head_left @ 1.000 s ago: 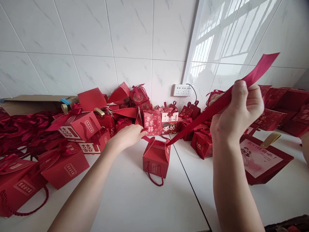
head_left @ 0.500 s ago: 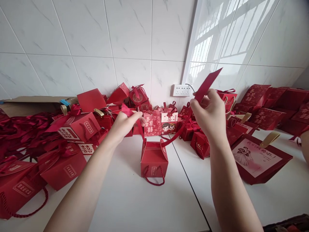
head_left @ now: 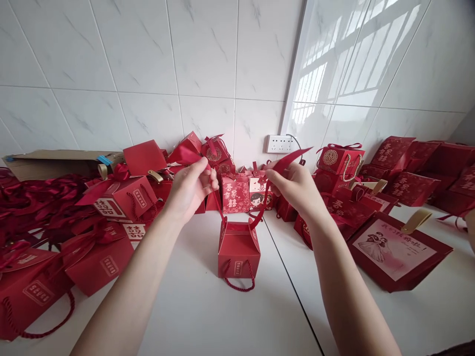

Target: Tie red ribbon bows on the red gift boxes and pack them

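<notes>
A small red gift box stands upright on the white table in front of me, its cord handle hanging down the near side. A red ribbon runs out of its top, one end rising to each hand. My left hand pinches one end above and left of the box, with the tip sticking out past the fingers. My right hand grips the other end above and right, its pointed tip reaching to the right. The two hands are apart, and some of the right fingertips are hidden.
Finished red boxes and a heap of ribbons lie at left, near an open cardboard carton. More boxes, one with a couple's picture, stand right. A power strip is against the tiled wall.
My right hand has come down and to the left with its ribbon end, so the hands are closer together. The right side of the ribbon hangs steeper. The view has shifted slightly.
</notes>
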A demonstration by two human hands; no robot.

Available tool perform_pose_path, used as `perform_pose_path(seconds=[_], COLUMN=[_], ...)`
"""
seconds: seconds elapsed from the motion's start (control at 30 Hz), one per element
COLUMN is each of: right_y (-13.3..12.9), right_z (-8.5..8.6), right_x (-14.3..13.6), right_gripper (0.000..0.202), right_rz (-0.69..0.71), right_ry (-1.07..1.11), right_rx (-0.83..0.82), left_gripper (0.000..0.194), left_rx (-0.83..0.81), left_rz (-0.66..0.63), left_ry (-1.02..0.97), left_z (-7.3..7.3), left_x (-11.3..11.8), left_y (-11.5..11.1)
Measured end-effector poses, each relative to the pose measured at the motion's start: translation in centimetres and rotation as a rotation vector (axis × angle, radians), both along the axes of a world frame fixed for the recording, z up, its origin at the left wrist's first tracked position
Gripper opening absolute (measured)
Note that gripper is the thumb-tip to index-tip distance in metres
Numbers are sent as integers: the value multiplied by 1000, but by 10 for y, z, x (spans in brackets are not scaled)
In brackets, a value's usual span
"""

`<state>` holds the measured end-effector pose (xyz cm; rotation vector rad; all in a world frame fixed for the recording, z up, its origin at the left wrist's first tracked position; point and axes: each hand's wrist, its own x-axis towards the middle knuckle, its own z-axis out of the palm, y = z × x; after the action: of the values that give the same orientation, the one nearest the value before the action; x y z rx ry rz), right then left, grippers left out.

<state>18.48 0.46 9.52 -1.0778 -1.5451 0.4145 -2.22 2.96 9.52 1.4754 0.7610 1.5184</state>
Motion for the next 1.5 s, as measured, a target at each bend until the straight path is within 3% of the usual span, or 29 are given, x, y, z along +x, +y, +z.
perform_pose_path(seconds=[0.17, 0.4, 0.47, 0.6, 0.73, 0.87, 1.1, 1.5], right_y=[7, 7, 6, 7, 12, 13, 8, 8], right_z=[-3, -11, -11, -10, -11, -12, -10, -10], right_x=[-8, -18, -19, -20, -19, -16, -26, -25], right_gripper=[23, 28, 24, 36, 30, 34, 30, 29], right_rz=[253, 325, 391, 531, 379, 213, 433, 324], right_ry=[13, 167, 230, 277, 197, 78, 357, 497], right_rx=[25, -78, -59, -106, -111, 10, -57, 13], left_gripper=[25, 29, 29, 30, 31, 37, 39, 28], left_rx=[-15, 55, 73, 84, 130, 158, 195, 256], left_rz=[-185, -106, -92, -87, -77, -87, -60, 1], left_ry=[-43, 135, 148, 143, 57, -23, 132, 265], left_z=[-10, -12, -10, -11, -12, -13, -11, -12], left_x=[6, 14, 14, 14, 12, 12, 18, 22], left_y=[-2, -14, -17, -17, -16, -15, -25, -28])
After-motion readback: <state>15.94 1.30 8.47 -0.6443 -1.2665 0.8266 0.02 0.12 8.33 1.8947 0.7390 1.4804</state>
